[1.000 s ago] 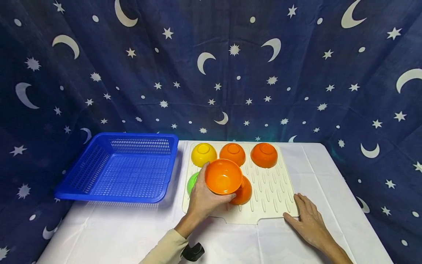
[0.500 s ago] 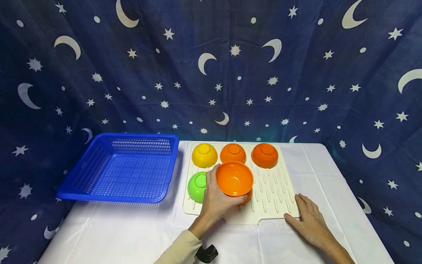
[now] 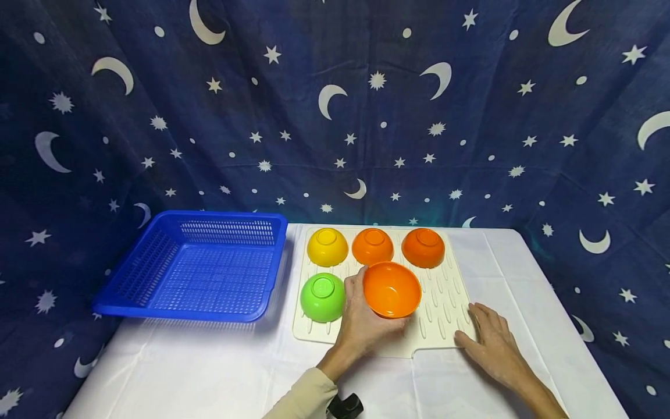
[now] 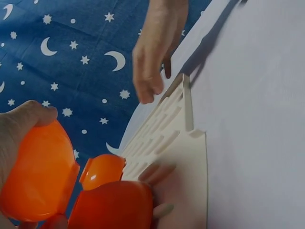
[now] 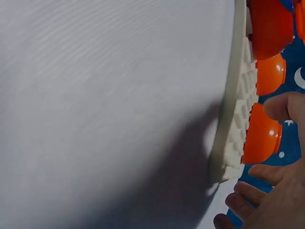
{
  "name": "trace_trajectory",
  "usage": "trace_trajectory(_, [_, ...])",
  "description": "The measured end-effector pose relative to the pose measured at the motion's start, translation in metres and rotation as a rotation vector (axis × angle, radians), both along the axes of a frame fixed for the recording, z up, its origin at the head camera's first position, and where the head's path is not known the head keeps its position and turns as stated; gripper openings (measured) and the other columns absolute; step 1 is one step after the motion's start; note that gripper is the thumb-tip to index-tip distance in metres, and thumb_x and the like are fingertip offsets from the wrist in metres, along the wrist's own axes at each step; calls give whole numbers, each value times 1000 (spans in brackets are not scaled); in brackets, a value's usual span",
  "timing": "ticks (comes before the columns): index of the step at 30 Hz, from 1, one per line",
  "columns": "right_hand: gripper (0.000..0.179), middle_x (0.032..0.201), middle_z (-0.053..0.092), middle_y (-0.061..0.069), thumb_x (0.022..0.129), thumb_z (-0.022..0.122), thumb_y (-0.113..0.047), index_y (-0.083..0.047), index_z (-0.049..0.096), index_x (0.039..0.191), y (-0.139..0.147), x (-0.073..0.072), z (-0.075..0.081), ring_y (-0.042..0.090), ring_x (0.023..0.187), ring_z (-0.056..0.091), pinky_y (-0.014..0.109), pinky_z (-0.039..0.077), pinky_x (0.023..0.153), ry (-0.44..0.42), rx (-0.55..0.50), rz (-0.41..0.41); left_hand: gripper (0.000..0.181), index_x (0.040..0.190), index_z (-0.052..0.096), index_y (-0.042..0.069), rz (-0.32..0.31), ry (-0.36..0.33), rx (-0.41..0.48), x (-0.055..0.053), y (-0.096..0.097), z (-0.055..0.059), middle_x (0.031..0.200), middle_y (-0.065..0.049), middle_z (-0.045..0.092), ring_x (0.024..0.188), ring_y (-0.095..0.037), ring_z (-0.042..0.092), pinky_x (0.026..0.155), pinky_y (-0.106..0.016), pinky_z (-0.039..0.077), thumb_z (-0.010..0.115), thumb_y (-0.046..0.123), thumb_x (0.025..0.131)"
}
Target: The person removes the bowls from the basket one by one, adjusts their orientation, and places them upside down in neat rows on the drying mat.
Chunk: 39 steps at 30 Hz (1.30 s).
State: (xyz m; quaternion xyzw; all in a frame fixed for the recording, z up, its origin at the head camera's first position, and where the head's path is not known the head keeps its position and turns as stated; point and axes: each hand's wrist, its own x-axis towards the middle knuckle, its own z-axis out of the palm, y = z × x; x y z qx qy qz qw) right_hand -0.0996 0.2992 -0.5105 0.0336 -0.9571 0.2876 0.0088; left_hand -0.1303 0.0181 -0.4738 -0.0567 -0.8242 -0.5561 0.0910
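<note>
My left hand (image 3: 362, 323) grips an orange bowl (image 3: 392, 289), rim up, fingers on its left side and thumb at the front. The bowl is above a cream draining board (image 3: 445, 291). Beneath it, an upside-down orange bowl (image 4: 114, 206) shows in the left wrist view; the head view hides it. A green bowl (image 3: 323, 297) lies upside down just left of that hand. Near the board's right front corner is my right hand (image 3: 492, 349), its fingers spread and holding nothing. The left wrist view shows those fingers a little above the board.
Along the board's back edge, a yellow bowl (image 3: 327, 248), an orange bowl (image 3: 373, 249) and a darker orange bowl (image 3: 423, 249) stand upside down. A blue plastic basket (image 3: 209, 317) is at the left of the white-covered table (image 3: 209, 372). A starry curtain (image 3: 293, 116) hangs behind.
My left hand has carried the orange bowl to the right and slightly nearer, uncovering the green bowl and covering the front orange one. The right hand has shifted only slightly.
</note>
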Motion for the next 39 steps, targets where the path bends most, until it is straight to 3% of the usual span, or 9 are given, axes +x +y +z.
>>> trace_trajectory(5, [63,144,41,29,99,66,-31,6,44,144,-9,-2,10,49,132,34,69,28,102,49,-55,23,118,155,31,21,-10,-7,-7,1,9,0,133,2,42,113,-19,58,91,-40,53,97,36,59])
trace_trajectory(10, [46,136,56,22,102,62,-18,3,51,141,-23,-3,23,41,125,51,61,42,99,46,-218,72,118,154,29,19,-20,-29,21,2,20,1,137,3,42,114,-19,57,92,-40,53,97,38,59])
trace_trajectory(14, [42,133,60,17,103,60,-10,2,51,143,-32,-3,31,29,115,61,38,52,95,64,-335,115,114,150,33,17,-10,-23,13,4,27,1,137,3,42,114,-18,56,90,-40,53,97,39,58])
trace_trajectory(19, [45,128,61,22,104,55,-4,7,45,147,-37,-5,37,11,104,64,14,48,85,34,-536,165,113,148,37,17,26,51,-97,5,37,-1,133,1,44,112,-17,56,88,-38,53,97,41,55])
trace_trajectory(21, [45,127,60,23,106,51,-4,11,41,148,-37,-5,39,8,101,64,16,50,84,-1,-613,166,113,147,38,15,41,87,-139,5,41,-1,131,-1,46,114,-17,53,89,-37,51,97,43,54])
trace_trajectory(24, [43,111,67,16,109,41,-7,14,38,147,-36,-5,44,7,96,64,16,51,83,-42,-690,143,115,147,39,14,60,115,-183,3,48,-1,129,-2,48,115,-17,47,90,-37,49,97,47,53])
trace_trajectory(29, [47,93,68,5,112,29,-14,19,31,146,-34,-5,47,8,89,64,16,50,82,-55,-822,145,118,149,36,16,43,94,-177,2,59,1,130,-4,43,118,-18,44,94,-37,47,99,47,54])
trace_trajectory(33, [51,98,66,8,113,31,-17,18,26,149,-34,-5,48,9,88,63,16,51,84,-74,-868,114,119,151,36,15,20,60,-148,3,64,1,130,-6,35,119,-22,44,96,-39,47,100,44,55])
trace_trajectory(39, [49,124,56,2,112,35,-14,14,26,151,-31,-4,44,8,101,62,20,52,86,-70,-861,102,117,154,35,13,-67,46,-158,2,61,0,129,-4,34,121,-20,39,97,-38,44,98,40,59])
